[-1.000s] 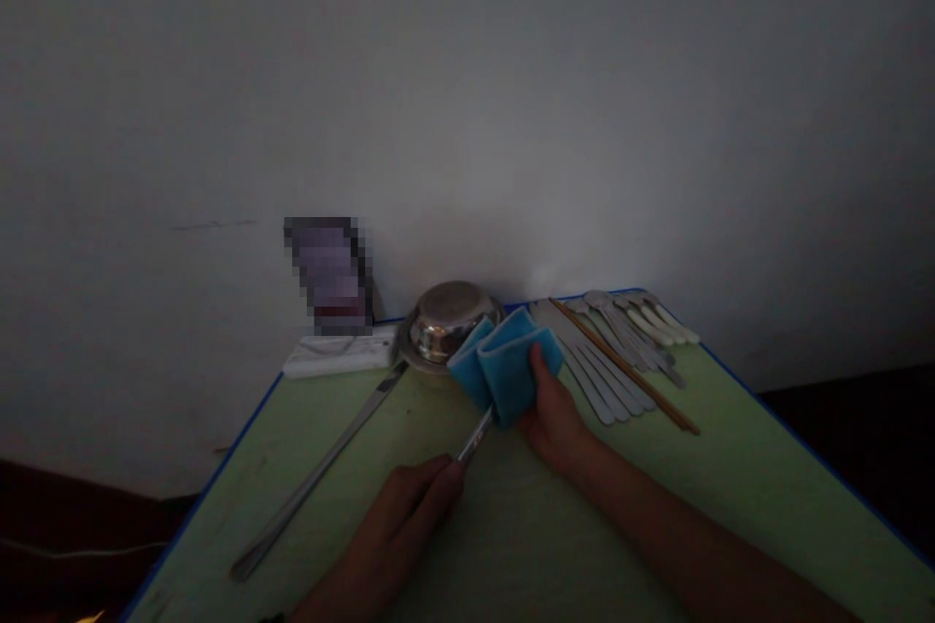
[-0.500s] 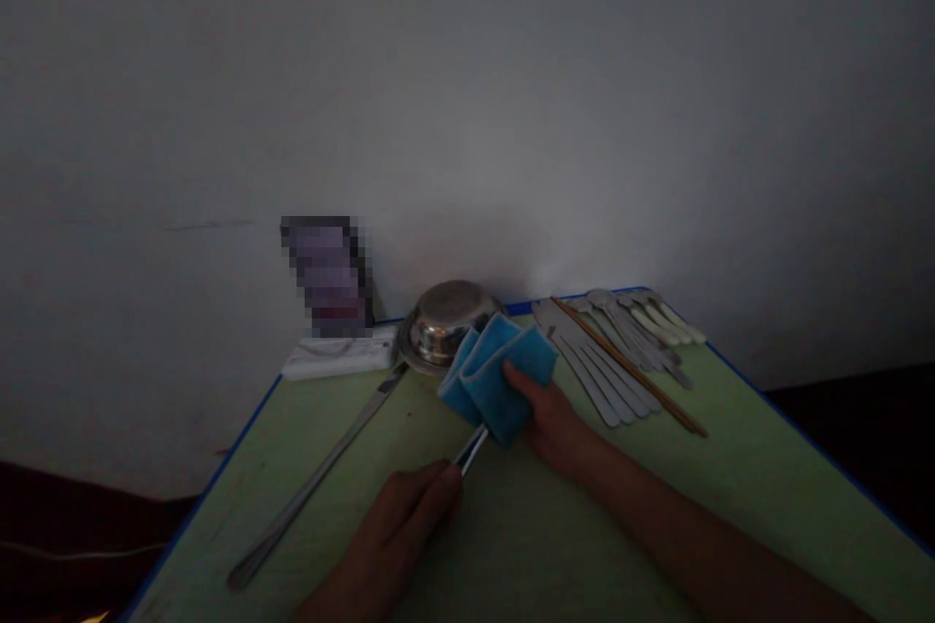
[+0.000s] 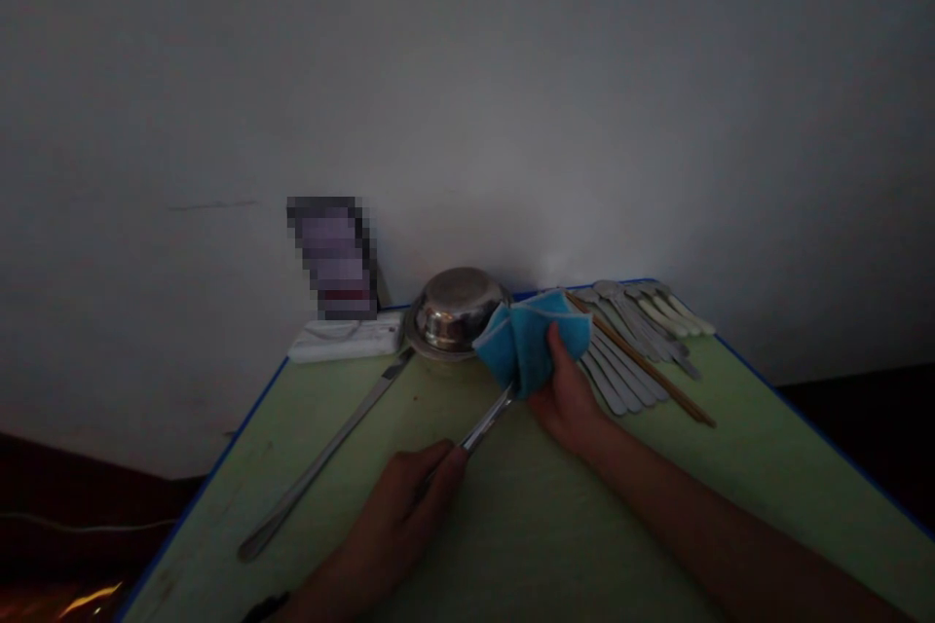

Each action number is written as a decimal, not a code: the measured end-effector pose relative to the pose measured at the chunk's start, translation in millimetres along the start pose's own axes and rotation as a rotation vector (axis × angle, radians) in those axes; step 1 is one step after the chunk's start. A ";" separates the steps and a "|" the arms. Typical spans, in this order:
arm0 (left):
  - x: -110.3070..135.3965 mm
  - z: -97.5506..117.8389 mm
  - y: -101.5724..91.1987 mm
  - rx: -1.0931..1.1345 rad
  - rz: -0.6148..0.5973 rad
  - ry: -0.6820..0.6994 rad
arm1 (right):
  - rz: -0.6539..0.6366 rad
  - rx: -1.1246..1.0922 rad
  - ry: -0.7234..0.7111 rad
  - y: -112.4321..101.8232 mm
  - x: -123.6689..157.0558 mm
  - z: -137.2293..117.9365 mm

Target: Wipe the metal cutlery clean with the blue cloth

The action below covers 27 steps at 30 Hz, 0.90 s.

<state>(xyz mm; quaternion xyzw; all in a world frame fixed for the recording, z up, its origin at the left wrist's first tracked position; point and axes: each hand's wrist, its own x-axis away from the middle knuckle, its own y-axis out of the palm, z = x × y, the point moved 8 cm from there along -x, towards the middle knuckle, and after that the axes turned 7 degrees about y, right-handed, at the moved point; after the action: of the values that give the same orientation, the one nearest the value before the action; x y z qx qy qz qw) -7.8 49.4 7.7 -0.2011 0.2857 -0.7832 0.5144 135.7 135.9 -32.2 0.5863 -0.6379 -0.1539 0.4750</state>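
Observation:
My left hand [image 3: 416,492] is closed around the long handle of a metal utensil [image 3: 488,417], low over the table. The utensil's far end is hidden in a folded blue cloth [image 3: 532,336], so I cannot tell its kind. My right hand [image 3: 570,399] grips that cloth around the utensil, thumb on top. Just behind the cloth, an upside-down steel bowl [image 3: 459,297] stands by the wall. Left of my hands, a long-handled metal utensil [image 3: 328,458] lies aslant, its far end near the bowl.
On the right of the green table [image 3: 541,545] lie several flat metal pieces [image 3: 632,391], brown chopsticks [image 3: 647,365], metal spoons [image 3: 635,323] and white-handled cutlery [image 3: 676,313]. A blurred-out upright device [image 3: 334,258] stands on a white box [image 3: 347,339] at the back left.
The cloth has slid up and to the right along the utensil with my right hand, and more of the handle shows. My left hand keeps its grip. The view has shifted slightly.

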 end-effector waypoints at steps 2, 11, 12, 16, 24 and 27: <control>-0.2 0.5 -0.9 -0.002 0.022 0.007 | -0.019 0.153 -0.033 0.9 3.3 0.6; -2.1 -1.3 -2.6 0.001 0.049 0.021 | -0.106 0.492 -0.134 9.2 18.4 2.8; -1.6 -0.9 -2.2 -0.004 0.045 0.030 | -0.073 0.385 -0.095 5.6 13.9 3.5; 1.0 0.0 2.2 -0.037 0.002 0.069 | 0.011 0.019 -0.002 -3.5 -0.9 1.2; -0.1 -5.2 -3.4 0.005 0.061 0.016 | -0.020 0.075 -0.043 -2.7 -0.7 -5.6; -0.9 -5.1 -6.0 0.036 0.077 -0.022 | -0.022 0.060 -0.033 -2.8 -1.4 -3.9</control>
<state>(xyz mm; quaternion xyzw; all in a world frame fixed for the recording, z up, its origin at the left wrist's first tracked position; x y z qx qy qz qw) -14.7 53.3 7.9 -0.1892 0.2735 -0.7655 0.5508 140.2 137.9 -33.0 0.6048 -0.6434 -0.1497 0.4449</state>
